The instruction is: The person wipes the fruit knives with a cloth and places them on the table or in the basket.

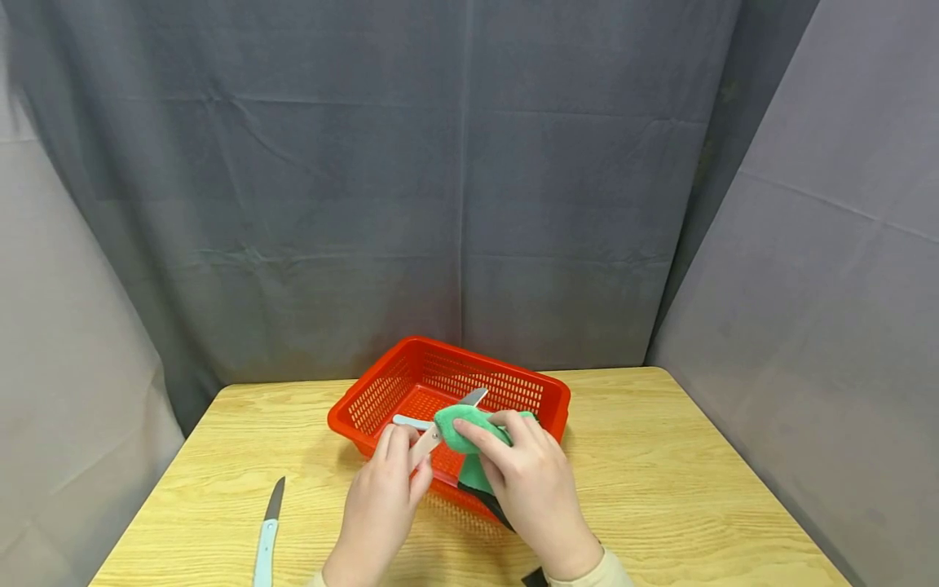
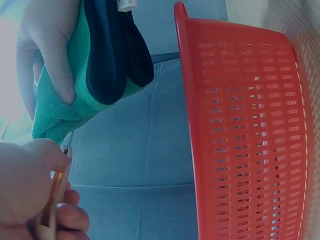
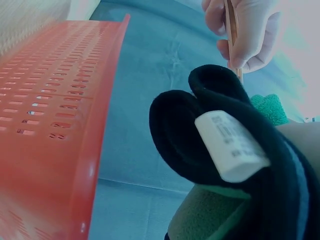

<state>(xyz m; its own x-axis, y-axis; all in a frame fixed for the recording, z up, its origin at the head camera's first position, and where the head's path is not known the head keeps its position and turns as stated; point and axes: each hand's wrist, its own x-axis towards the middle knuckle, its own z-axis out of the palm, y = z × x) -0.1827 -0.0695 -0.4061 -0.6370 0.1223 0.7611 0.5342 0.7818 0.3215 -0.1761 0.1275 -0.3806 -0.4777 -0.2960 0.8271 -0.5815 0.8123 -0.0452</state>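
My left hand (image 1: pixel 381 499) grips the pale pink handle of a knife (image 1: pixel 425 447) above the near part of the red basket. Around the blade, my right hand (image 1: pixel 534 483) pinches a folded green cloth (image 1: pixel 456 424) with black edging, and the blade's tip sticks out beyond it. A loose part of the cloth hangs below the right hand. In the right wrist view, a white label (image 3: pixel 232 145) shows on the black edging (image 3: pixel 175 135). Much of the blade is hidden under the cloth.
The red plastic basket (image 1: pixel 359 440) stands on the wooden table (image 1: pixel 660 489), with a light blue knife handle (image 1: pixel 412 422) inside. Another light blue knife (image 1: pixel 267 542) lies on the table at the left, blade pointing away. Grey curtains (image 1: pixel 330 204) enclose the back and sides.
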